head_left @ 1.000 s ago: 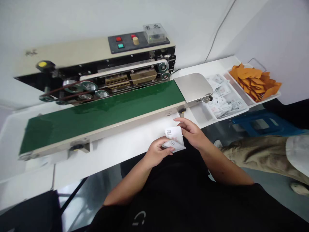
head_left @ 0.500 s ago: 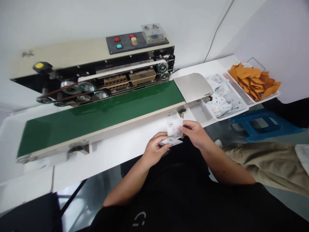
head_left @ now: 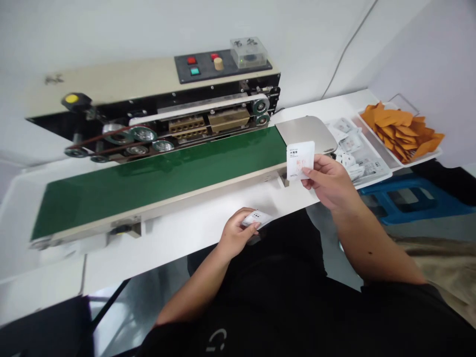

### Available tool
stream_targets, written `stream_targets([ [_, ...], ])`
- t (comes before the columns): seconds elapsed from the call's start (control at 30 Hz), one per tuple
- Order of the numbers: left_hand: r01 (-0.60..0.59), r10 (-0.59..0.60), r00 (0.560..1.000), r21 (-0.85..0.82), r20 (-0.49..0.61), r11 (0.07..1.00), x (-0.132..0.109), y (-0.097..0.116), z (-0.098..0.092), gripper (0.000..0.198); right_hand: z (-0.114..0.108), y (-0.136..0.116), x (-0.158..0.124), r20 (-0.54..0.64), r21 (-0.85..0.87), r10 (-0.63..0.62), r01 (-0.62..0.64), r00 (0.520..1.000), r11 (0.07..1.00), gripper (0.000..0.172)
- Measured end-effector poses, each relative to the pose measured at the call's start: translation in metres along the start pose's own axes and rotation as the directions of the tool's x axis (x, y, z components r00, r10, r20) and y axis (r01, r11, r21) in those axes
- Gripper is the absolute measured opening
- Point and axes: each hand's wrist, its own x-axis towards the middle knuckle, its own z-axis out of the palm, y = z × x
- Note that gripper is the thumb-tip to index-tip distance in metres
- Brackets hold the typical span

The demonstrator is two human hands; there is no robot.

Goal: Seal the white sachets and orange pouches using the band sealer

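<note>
Between the thumb and fingers of my right hand [head_left: 329, 179] is a small white printed sachet [head_left: 300, 159], held upright in front of the metal plate [head_left: 307, 133] at the right end of the sealing machine. My left hand [head_left: 240, 230] is closed on another white printed sachet [head_left: 257, 218], tilted, low over the table's front edge; whether more lie under it I cannot tell. The band sealing machine [head_left: 148, 94] has a green conveyor belt [head_left: 159, 178], which carries nothing visible. Its rollers and heating blocks run along behind the belt.
Right of the machine, a white tray [head_left: 383, 174] holds several white sachets [head_left: 349, 141]. Beyond it, another tray [head_left: 427, 156] holds orange pieces [head_left: 403, 129]. A blue stool [head_left: 427, 198] stands below at the right. Another person's tan trouser leg [head_left: 439, 263] shows at the right edge.
My right hand has moved up and to the right, carrying a sachet away from my left hand. The left hand has stayed nearly in place with its sachet. The view has shifted slightly.
</note>
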Motion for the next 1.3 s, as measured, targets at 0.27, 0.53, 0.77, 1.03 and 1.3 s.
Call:
stream_targets([
  [0.27,0.047,-0.047,0.998,-0.016,-0.036,0.999,0.004,-0.003,-0.003,0.036,-0.013,-0.027,0.069,-0.036,0.019,0.058,-0.057,0.998,0.998,0.022],
  [0.53,0.079,-0.079,0.997,-0.035,-0.015,0.996,0.006,-0.006,-0.002,0.037,-0.004,-0.045,0.123,-0.118,-0.009,0.130,-0.132,0.985,0.991,0.011],
  [0.77,0.081,-0.082,0.996,-0.026,-0.019,0.996,0.007,-0.005,-0.005,0.035,0.010,-0.036,0.150,-0.078,-0.090,0.130,-0.137,0.988,0.987,0.010],
  [1.03,0.094,-0.095,0.995,-0.015,-0.029,0.995,0.006,-0.007,-0.008,0.036,0.034,-0.037,0.152,-0.033,-0.084,0.188,-0.190,0.982,0.978,0.010],
  [1.3,0.093,-0.093,0.995,-0.013,-0.032,0.996,0.007,0.000,-0.008,0.039,0.059,-0.042,0.149,0.003,-0.133,0.224,-0.222,0.975,0.966,0.008],
])
